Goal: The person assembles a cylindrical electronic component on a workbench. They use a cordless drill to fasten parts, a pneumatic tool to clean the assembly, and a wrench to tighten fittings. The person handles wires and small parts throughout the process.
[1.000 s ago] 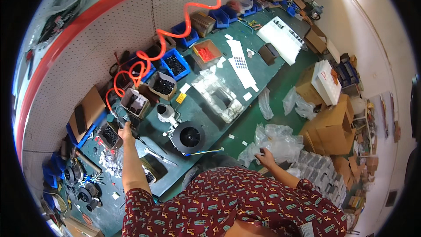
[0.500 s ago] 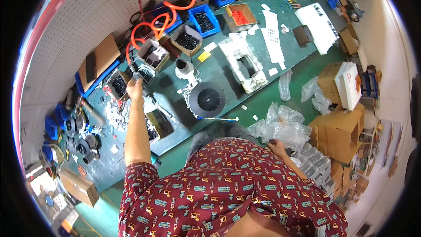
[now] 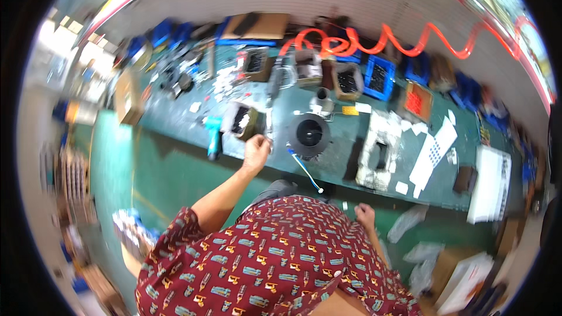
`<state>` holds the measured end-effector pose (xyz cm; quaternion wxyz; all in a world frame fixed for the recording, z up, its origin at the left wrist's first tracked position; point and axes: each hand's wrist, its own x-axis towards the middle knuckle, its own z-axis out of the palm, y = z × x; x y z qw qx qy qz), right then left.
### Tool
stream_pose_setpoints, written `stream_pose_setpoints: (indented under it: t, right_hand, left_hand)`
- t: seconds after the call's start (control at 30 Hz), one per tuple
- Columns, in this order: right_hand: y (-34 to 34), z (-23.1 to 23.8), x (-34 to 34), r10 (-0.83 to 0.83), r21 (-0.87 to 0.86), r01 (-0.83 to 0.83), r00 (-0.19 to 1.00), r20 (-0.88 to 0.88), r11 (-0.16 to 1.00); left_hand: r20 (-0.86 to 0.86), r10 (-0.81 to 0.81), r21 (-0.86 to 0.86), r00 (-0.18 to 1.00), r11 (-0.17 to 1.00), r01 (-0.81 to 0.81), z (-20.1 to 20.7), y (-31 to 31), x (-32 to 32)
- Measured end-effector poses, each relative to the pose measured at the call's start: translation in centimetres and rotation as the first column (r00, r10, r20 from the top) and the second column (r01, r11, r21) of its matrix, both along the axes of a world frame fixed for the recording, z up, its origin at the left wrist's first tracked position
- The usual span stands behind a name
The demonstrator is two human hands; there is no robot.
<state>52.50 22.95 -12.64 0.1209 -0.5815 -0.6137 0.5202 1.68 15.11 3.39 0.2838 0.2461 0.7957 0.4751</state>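
Note:
My left hand (image 3: pixel 256 153) is over the bench's front edge with its fingers curled closed. What they hold, if anything, is hidden by blur. Just beyond it stands a small box (image 3: pixel 252 126) of dark parts, and a thin pale rod (image 3: pixel 269 122) ends close to the fingertips. Right of the hand sits a black round fan-like part (image 3: pixel 310 133), with a white and blue cable (image 3: pixel 304 169) hanging over the edge. My right hand (image 3: pixel 365 216) is low beside my body, off the bench, its fingers closed; their contents cannot be seen.
A teal power screwdriver (image 3: pixel 213 137) lies at the front edge. Behind are a grey metal fitting (image 3: pixel 321 102), a blue bin (image 3: pixel 379 78) and a coiled orange hose (image 3: pixel 392 41). Farther right stand a white foam block (image 3: pixel 374 167) and a white panel (image 3: pixel 490 184).
My left hand has come back from the orange hose's tool to the bench's front edge. My view has turned left, and my right hand stays at my side.

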Motion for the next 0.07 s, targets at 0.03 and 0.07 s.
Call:
stream_pose_setpoints:
  t: [0.03, 0.07]
  right_hand:
    - [0.3, -1.1, 1.1, 0.035, -0.139, -0.042, 0.998, -0.047, 0.989]
    - [0.9, -4.5, 3.4, 0.151, -0.114, -0.148, 0.988, 0.02, 0.982]
  left_hand:
    - [-0.103, -0.081, -0.153, 0.991, 0.986, 0.064, -1.6, -3.0, 0.9]
    - [-0.114, -0.016, -0.146, 0.993, 0.989, 0.0, -1.4, -4.1, 1.6]
